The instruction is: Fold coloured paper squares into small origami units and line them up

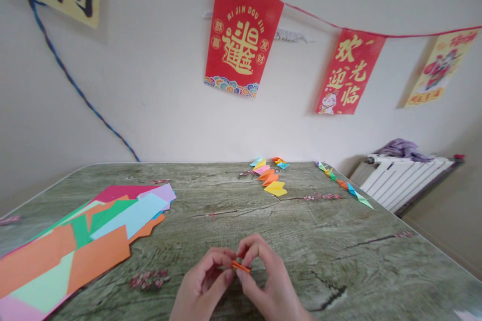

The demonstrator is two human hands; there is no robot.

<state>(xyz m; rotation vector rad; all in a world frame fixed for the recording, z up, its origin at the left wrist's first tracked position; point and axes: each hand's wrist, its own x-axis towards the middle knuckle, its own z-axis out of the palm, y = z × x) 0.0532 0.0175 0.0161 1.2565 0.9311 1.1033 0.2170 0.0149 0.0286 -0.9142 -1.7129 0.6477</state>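
A small folded piece of orange paper (241, 266) is held between both hands, low over the near middle of the table. My left hand (207, 281) pinches its left end between thumb and fingers. On the other side, my right hand (265, 276) grips it with thumb and curled index finger. The fingers cover much of the paper, so its full folded shape is hidden.
A pile of coloured paper sheets (101, 256) lies at the left. Folded paper pieces (269, 178) form a row near the back edge. A folded paper chain (342, 184) runs along the right edge. Beyond stands a white radiator (402, 175) with purple cloth (402, 150).
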